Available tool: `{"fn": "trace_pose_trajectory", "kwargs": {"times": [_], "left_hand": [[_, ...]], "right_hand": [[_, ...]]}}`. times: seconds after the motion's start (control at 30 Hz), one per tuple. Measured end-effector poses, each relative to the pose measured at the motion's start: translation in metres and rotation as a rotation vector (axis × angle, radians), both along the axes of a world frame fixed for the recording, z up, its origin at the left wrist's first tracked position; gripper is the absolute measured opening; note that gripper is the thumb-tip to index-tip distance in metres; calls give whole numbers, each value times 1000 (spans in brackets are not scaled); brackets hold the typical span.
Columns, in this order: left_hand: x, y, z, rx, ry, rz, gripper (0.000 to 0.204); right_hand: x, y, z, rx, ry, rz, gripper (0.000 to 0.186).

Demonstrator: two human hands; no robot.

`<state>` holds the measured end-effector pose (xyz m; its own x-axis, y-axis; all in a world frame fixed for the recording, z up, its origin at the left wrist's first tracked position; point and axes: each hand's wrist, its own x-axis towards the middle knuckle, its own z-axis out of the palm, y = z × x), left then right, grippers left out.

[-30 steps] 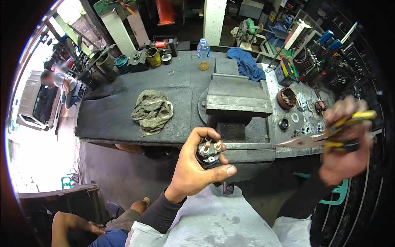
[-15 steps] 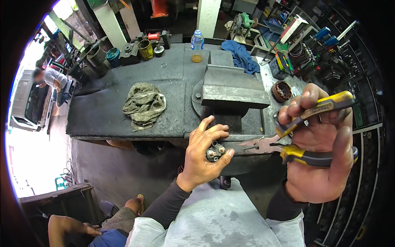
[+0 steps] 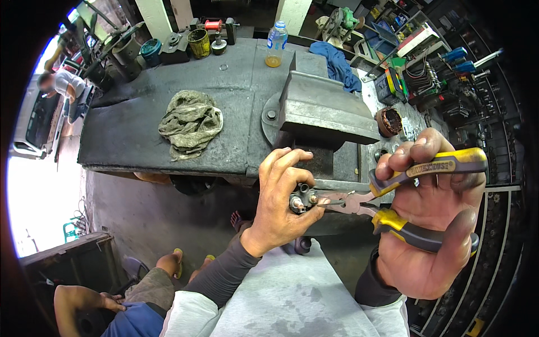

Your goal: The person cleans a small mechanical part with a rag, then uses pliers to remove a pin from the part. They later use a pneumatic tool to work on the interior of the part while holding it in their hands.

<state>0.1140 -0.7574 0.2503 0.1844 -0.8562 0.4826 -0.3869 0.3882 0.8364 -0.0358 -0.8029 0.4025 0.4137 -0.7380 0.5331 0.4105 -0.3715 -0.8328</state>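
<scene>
My left hand (image 3: 276,213) is closed round a small dark cylindrical part (image 3: 304,195) with metal terminal posts on its top, held just in front of the vise. My right hand (image 3: 426,224) grips long-nose pliers (image 3: 351,202) with yellow and grey handles, spread fairly wide between thumb and fingers. The tips of the pliers are at a post on the part; whether they grip it I cannot tell. Directly behind both hands stands the big steel vise (image 3: 328,109), bolted to the dark bench (image 3: 118,140).
A crumpled rag (image 3: 191,126), bottle (image 3: 276,48), blue cloth (image 3: 339,64) and several cans (image 3: 199,44) lie or stand on the bench. At right are a copper coil (image 3: 388,121) and tools. A co-worker (image 3: 140,303) sits at lower left; another person (image 3: 62,84) is by a vehicle.
My right hand has swung the pliers in from the right to the part, their handles now spread wider. My left fingers have moved over the part. The view has shifted, raising the bench in it.
</scene>
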Motion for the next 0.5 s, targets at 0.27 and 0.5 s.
{"fn": "trace_pose_trajectory", "kwargs": {"times": [0.27,0.5], "left_hand": [[3,-3,-6,-44,-12,-21,48],[4,-3,-5,-38,-3,-36,45]], "right_hand": [[6,1,0,23,33,0,47],[8,2,2,44,41,17,45]]}}
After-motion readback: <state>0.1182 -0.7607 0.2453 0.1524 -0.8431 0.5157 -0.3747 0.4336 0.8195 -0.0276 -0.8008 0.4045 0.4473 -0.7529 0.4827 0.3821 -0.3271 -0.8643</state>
